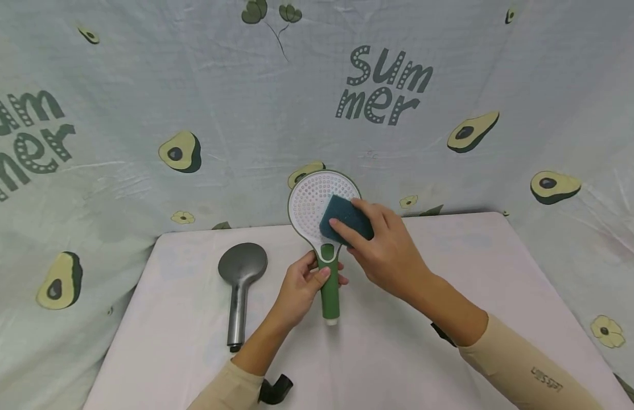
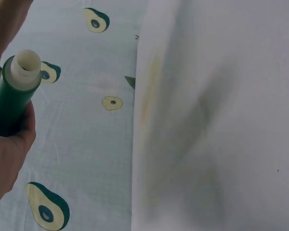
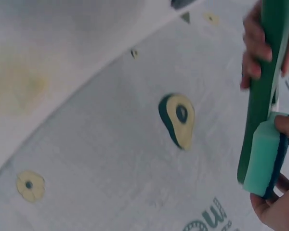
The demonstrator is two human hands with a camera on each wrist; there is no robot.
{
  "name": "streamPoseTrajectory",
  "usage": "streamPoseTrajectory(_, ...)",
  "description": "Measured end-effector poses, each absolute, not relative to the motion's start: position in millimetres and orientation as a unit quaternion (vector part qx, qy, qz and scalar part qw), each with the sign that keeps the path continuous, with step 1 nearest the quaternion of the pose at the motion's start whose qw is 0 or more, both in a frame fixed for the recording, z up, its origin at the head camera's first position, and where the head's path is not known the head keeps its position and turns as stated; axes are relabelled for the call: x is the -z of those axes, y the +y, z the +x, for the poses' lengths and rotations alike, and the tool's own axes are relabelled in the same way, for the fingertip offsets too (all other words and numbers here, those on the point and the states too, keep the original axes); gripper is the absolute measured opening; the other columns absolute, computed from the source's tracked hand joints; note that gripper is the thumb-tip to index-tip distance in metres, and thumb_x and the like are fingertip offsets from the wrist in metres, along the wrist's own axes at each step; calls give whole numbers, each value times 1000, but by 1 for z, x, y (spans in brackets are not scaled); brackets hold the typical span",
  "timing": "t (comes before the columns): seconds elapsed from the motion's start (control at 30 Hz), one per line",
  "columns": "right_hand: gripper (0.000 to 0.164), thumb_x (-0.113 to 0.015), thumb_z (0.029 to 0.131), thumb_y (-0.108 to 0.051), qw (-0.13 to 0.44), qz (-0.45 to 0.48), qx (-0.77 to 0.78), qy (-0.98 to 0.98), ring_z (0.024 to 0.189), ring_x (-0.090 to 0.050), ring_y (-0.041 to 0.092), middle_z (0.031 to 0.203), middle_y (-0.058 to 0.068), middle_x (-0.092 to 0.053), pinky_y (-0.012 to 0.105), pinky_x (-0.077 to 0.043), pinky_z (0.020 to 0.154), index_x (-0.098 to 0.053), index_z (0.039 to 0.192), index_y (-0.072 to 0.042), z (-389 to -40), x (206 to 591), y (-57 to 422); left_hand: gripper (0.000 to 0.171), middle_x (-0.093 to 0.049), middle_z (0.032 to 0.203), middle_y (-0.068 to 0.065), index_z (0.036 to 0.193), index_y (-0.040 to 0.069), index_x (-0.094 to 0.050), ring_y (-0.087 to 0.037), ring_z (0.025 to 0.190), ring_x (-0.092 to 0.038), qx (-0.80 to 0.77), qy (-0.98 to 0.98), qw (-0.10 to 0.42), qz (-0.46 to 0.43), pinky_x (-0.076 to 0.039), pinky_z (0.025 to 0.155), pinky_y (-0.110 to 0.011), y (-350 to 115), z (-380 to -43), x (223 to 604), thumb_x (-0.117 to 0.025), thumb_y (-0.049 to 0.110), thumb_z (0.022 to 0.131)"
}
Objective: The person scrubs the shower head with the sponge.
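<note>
Left hand (image 1: 303, 285) grips green showerhead (image 1: 324, 228) handle – right hand (image 1: 386, 245) presses sponge (image 1: 344, 218) (mid-table).

beige long sleeves, sm. dark print on rt sleeve (image 1: 546, 378), blk wrist straps

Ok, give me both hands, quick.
Left hand: grips the shower head by its green handle.
Right hand: holds the sponge against it.

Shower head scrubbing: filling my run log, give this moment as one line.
left hand: grips green shower head handle | right hand: presses sponge on its face | grey shower head: on table
</note>
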State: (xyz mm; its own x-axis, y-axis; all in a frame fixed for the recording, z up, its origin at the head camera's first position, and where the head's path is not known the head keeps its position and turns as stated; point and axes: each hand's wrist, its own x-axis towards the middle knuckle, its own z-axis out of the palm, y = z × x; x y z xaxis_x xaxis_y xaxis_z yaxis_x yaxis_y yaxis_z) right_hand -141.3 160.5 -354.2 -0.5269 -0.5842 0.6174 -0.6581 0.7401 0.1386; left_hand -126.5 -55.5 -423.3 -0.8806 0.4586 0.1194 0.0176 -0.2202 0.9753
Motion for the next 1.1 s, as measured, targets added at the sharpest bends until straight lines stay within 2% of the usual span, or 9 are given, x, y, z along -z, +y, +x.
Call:
streamPoseTrajectory(0.13, 68, -89, 83, -20, 335, 379, -83, -859, 126, -53, 44, 146, 28, -47, 55, -54, 100, -59, 144, -22, -130, 374, 154, 44, -56, 128, -34, 149, -11, -37, -13, 100, -74, -766, 592, 143, 205, -60, 93, -31, -57, -128, 421, -47, 3, 109)
streamPoseTrajectory(0.23, 70, -89, 81, -18, 342, 401, -118, -842, 130, -51, 43, 146, 29, -47, 54, -53, 102, -57, 143, -21, -129, 381, 155, 46, -59, 124, -23, 150, -13, -34, -15, 102, -73, -777, 573, 144, 216, -60, 94, -31, -58, -129, 418, -46, 4, 109)
streamPoseTrajectory(0.33, 66, -86, 84, -12, 338, 420, -150, -829, 132, -50, 43, 146, 30, -46, 55, -52, 103, -55, 142, -22, -134, 382, 159, 45, -62, 122, -13, 149, -13, -34, -15, 102, -74, -784, 554, 154, 233, -60, 96, -33, -58, -129, 416, -44, 6, 110)
streamPoseTrajectory(0.43, 53, -75, 94, -11, 339, 416, -174, -826, 134, -48, 44, 147, 28, -42, 56, -53, 103, -54, 141, -23, -142, 379, 166, 42, -64, 121, -11, 148, -11, -36, -16, 103, -74, -788, 534, 171, 254, -59, 98, -34, -57, -130, 417, -42, 8, 111)
streamPoseTrajectory(0.57, 35, -57, 107, -24, 360, 391, -200, -823, 135, -46, 46, 149, 29, -38, 59, -53, 103, -54, 141, -20, -153, 371, 173, 30, -65, 119, -8, 139, -5, -43, -16, 104, -73, -799, 501, 193, 272, -59, 98, -35, -56, -132, 421, -42, 8, 111)
streamPoseTrajectory(0.7, 39, -55, 107, -30, 367, 359, -241, -824, 138, -45, 46, 153, 27, -35, 60, -52, 104, -51, 143, -15, -160, 362, 177, 24, -67, 117, -3, 135, 2, -44, -17, 105, -74, -807, 463, 214, 296, -59, 98, -35, -54, -131, 425, -42, 9, 112)
streamPoseTrajectory(0.87, 40, -57, 106, -32, 359, 380, -246, -816, 138, -45, 46, 152, 29, -37, 60, -51, 104, -53, 142, -14, -159, 363, 175, 24, -66, 118, -4, 135, 2, -44, -17, 106, -73, -812, 436, 228, 313, -58, 99, -34, -54, -131, 425, -39, 10, 112)
streamPoseTrajectory(1.1, 31, -51, 110, -27, 334, 479, -202, -786, 133, -49, 39, 147, 26, -40, 47, -51, 108, -57, 139, -20, -145, 380, 168, 43, -66, 121, -5, 153, -6, -31, -16, 107, -71, -804, 433, 236, 333, -57, 102, -34, -61, -136, 422, -35, 10, 113)
